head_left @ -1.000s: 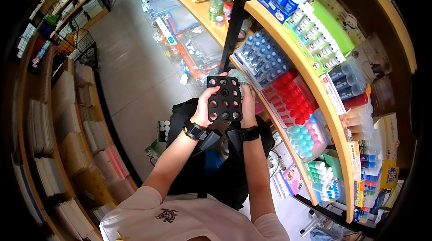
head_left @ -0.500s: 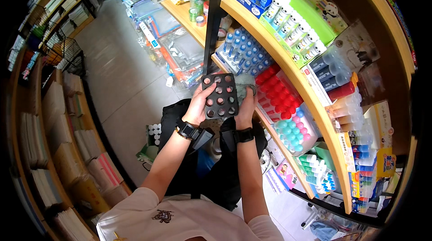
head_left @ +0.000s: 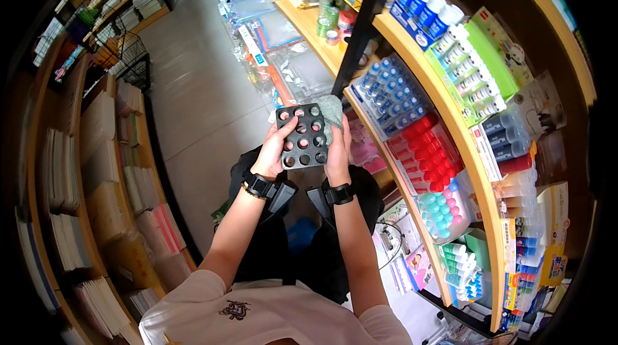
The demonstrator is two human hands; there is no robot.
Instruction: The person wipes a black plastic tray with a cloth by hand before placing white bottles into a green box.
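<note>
Both hands clasp the black holed tray (head_left: 301, 136) upright, left hand (head_left: 273, 152) and right hand (head_left: 337, 152) gripping opposite side edges, grey cloth (head_left: 331, 109) behind its right top corner.

A curved wooden shelf (head_left: 479, 171) sweeps down the right of the frame, packed with rows of blue-capped bottles (head_left: 393, 97), red-capped bottles (head_left: 428, 152) and teal-capped ones (head_left: 441, 213). At upper left, the grey floor (head_left: 199, 74) carries a black wire basket (head_left: 125, 55).

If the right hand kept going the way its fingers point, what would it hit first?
Probably the grey cloth just beyond the right hand and the black tray it holds, then the shelf edge; depth is unclear.
</note>
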